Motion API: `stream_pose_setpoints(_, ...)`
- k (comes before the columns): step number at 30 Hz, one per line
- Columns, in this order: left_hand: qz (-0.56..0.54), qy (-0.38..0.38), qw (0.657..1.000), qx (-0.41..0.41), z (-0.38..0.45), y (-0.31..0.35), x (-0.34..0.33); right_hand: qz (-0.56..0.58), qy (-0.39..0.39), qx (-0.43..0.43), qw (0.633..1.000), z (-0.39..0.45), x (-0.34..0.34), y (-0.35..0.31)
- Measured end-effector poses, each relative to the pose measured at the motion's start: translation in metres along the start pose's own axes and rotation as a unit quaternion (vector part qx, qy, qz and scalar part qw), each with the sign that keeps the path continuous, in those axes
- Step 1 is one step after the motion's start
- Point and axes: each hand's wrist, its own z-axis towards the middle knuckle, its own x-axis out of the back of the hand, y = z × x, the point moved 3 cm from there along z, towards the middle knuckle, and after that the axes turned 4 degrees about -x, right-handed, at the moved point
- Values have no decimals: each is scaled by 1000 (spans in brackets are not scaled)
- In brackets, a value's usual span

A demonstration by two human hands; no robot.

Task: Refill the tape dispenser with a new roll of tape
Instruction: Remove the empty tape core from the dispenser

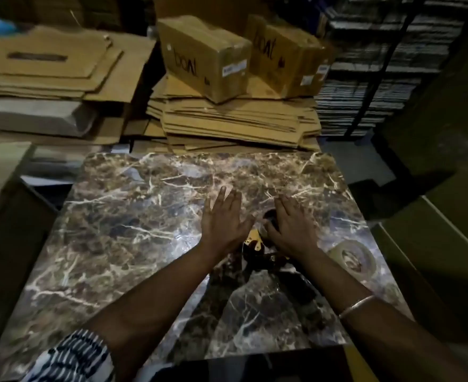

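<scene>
A dark tape dispenser [257, 249] with a yellow plate lies on the marble table [133, 216], mostly hidden under my hands. My right hand [290, 224] rests on top of it, fingers curved over its dark round part. Just left of it, my left hand [224, 219] is flat with fingers spread, holding nothing. A roll of clear tape [355, 256] lies flat on the table to the right of my right wrist, apart from both hands.
Stacks of flattened cardboard [235, 122] and two sealed boxes [205, 56] stand beyond the table's far edge. More cardboard sheets [51, 64] lie at the back left. Dark shelving [378, 78] is at the back right; large boxes flank the table.
</scene>
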Motion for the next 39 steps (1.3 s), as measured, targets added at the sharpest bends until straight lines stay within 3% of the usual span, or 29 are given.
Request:
stream_pose_setpoints(3,-56,12,998,11,2,0,-31,53,20,-68,996,5,-23,23)
stream_pose_setpoints(6,-150,23,987,45,5,2,-63,181,45,-150,971,7,-44,39)
stream_pose_setpoints(10,-363,45,930,42,17,0,-94,353,54,-230,905,20,-63,52)
stream_pose_setpoints(14,-448,64,891,32,27,-5,-111,441,18,-250,862,40,-76,59)
stream_pose_setpoints(17,-475,91,875,14,30,-9,-114,462,11,-240,854,44,-82,60)
stream_pose_setpoints(24,-423,148,894,-27,18,-14,-106,441,4,-227,868,34,-76,52)
stream_pose_setpoints(32,-532,207,821,24,0,-61,-97,427,4,-212,879,8,-69,-12)
stream_pose_setpoints(39,-478,311,821,-27,-9,-98,-80,487,80,-148,857,27,-69,-61)
